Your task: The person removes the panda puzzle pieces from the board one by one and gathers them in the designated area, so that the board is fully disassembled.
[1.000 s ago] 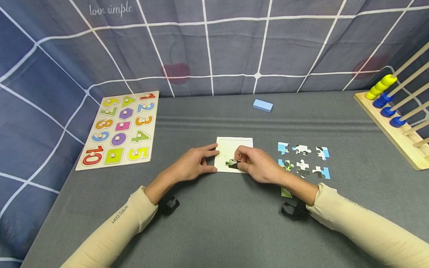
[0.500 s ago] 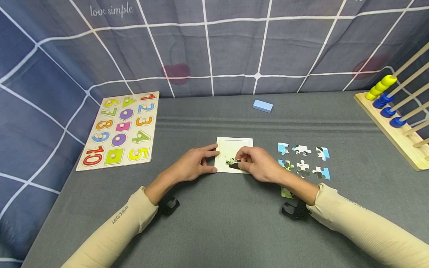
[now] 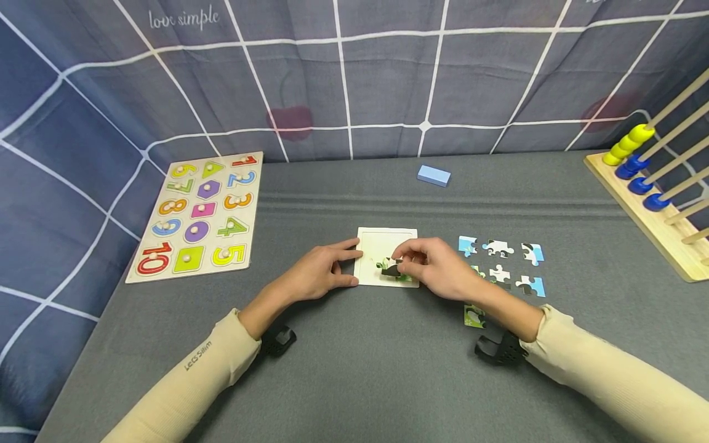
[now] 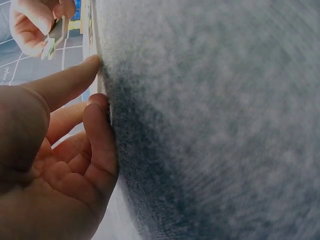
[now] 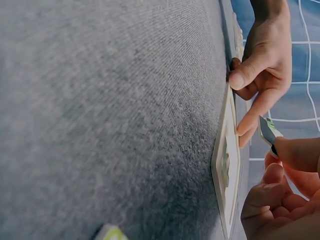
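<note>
Between thumb and fingers, my right hand (image 3: 434,267) pinches a black and green jigsaw piece (image 3: 392,269). In the right wrist view this jigsaw piece (image 5: 268,132) is tilted and apart from the tray below. The square cream puzzle tray (image 3: 382,243) lies flat, with another greenish piece (image 5: 226,167) in it, partly hidden in the head view by the held one. My left hand (image 3: 316,269) rests at the tray's left edge, thumb and extended fingertips touching it. Several loose jigsaw pieces (image 3: 500,248) lie to the right, some partly behind my right forearm.
A number and shape board (image 3: 194,227) lies at the left. Near the curtain at the back is a light blue block (image 3: 434,175). A wooden bead rack (image 3: 653,209) stands at the far right. Black wrist cameras (image 3: 279,340) hang below both wrists.
My right hand has shifted slightly right, with the pinched jigsaw piece raised a little. Green of another piece now shows beneath it in the tray. The left hand stays put.
</note>
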`<state>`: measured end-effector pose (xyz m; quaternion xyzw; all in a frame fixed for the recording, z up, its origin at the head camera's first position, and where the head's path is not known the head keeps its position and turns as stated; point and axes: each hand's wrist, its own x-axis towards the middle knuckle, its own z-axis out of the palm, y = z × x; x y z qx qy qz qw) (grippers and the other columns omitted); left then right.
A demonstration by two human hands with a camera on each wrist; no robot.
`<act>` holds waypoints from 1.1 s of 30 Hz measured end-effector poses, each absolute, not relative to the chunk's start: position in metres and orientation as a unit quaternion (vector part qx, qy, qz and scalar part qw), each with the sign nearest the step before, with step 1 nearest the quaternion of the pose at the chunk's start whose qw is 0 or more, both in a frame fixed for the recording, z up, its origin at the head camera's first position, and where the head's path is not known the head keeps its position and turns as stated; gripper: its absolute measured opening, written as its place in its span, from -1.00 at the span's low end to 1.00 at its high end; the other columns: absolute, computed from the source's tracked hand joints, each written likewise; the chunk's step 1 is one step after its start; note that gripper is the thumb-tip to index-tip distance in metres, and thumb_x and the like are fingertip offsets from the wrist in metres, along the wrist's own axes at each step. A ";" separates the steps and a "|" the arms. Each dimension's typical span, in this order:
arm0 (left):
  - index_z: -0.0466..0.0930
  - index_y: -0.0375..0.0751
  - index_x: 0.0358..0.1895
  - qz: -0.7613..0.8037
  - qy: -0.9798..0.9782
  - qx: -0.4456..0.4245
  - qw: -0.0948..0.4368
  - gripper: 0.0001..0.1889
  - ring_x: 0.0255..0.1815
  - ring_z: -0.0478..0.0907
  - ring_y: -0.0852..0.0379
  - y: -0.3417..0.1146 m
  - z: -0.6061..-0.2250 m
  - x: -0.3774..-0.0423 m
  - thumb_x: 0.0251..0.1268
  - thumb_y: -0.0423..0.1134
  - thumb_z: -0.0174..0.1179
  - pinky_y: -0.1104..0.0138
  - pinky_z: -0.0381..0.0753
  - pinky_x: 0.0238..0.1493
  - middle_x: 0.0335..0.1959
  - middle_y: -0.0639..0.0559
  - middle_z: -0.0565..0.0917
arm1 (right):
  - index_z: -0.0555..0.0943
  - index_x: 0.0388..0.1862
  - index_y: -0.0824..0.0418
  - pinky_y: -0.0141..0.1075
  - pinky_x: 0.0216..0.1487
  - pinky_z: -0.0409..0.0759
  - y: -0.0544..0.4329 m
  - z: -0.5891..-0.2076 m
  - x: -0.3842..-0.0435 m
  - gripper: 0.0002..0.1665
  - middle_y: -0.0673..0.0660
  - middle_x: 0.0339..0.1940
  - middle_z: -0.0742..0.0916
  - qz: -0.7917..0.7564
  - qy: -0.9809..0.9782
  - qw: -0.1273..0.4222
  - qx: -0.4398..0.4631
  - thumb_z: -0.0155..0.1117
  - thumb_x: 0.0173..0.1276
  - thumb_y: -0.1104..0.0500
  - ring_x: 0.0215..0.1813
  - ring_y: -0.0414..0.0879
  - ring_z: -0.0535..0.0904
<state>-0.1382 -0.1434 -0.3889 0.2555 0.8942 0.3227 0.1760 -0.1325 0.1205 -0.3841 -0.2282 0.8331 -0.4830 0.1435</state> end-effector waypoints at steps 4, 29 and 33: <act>0.48 -0.27 0.34 0.320 0.895 0.257 0.174 -0.41 -0.52 0.46 0.32 -0.143 -0.390 -0.138 0.25 -0.22 0.38 0.38 0.45 -0.42 0.49 -0.07 0.28 | 0.68 -0.11 0.29 -0.31 -0.38 0.40 0.130 -0.382 -0.128 -0.84 0.02 -0.44 0.60 -0.485 0.830 0.146 -0.234 0.26 0.37 0.34 -0.42 -0.12 0.45; 0.46 -0.28 0.36 0.312 0.896 0.257 0.181 -0.40 -0.50 0.45 0.32 -0.142 -0.387 -0.139 0.27 -0.21 0.37 0.39 0.42 -0.39 0.49 -0.09 0.27 | 0.67 -0.07 0.23 -0.35 -0.36 0.49 0.241 -0.378 -0.084 -0.82 0.05 -0.40 0.67 -0.493 0.819 0.167 -0.242 0.23 0.41 0.36 -0.38 -0.13 0.54; 0.46 -0.28 0.36 0.309 0.898 0.257 0.180 -0.40 -0.50 0.44 0.32 -0.142 -0.387 -0.138 0.26 -0.21 0.37 0.39 0.42 -0.38 0.49 -0.09 0.28 | 0.67 -0.07 0.22 -0.33 -0.37 0.50 0.260 -0.382 -0.078 -0.81 0.02 -0.40 0.69 -0.481 0.824 0.172 -0.244 0.23 0.41 0.37 -0.39 -0.14 0.56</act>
